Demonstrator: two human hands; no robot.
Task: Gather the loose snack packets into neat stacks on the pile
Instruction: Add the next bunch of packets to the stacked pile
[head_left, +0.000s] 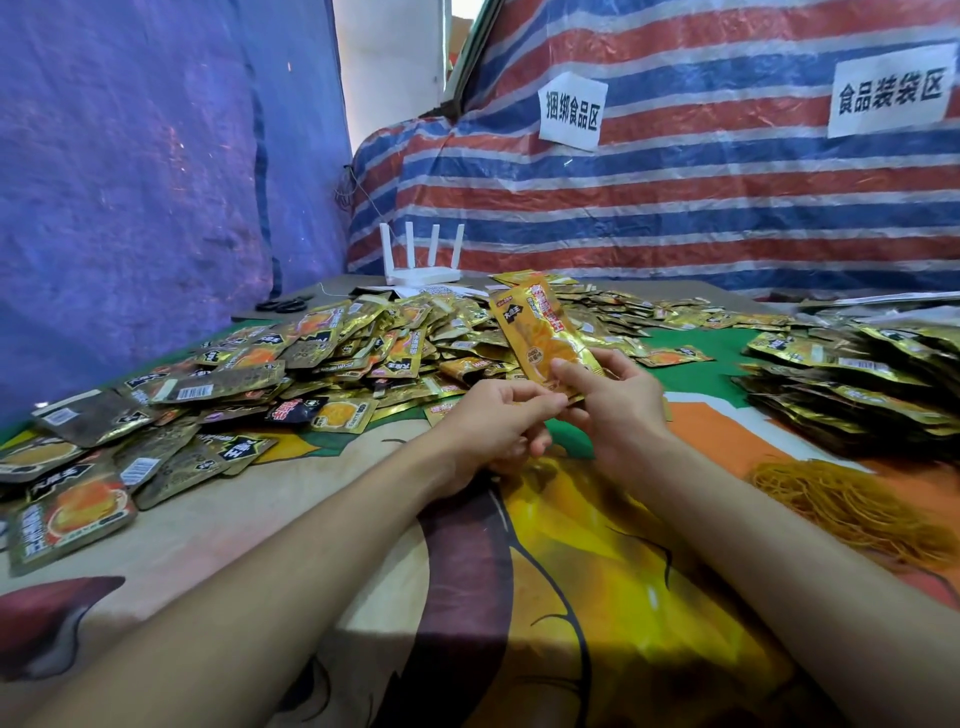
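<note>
Step in hand: squaring up a gold packet (550, 332) before stacking; left grip (498, 421) and right grip (613, 400) both pinched its lower end. The packet stood up, tilted away above the fingers, clear of the counter (291, 499); couldn't tell if more packets sat behind the front one. Loose heap (337, 353) lay left of and beyond the grips; neat stacks (857, 374) sat well off to the right; rubber bands (852, 504) lay right of the right grip, nearer the person.

Next move, my read: carry the packet right, lay it flat with edges lined up on a stack top; foil looked slippery, so a stack could slide.

Writing: on the striped tarp (727, 208) beyond, a paper sign (571, 111) read 捆绑食品区; a second sign (891, 93) read 食品装袋区. The packet had a black badge and red lettering, too blurred to read; barcodes showed on face-down packets in the heap.
</note>
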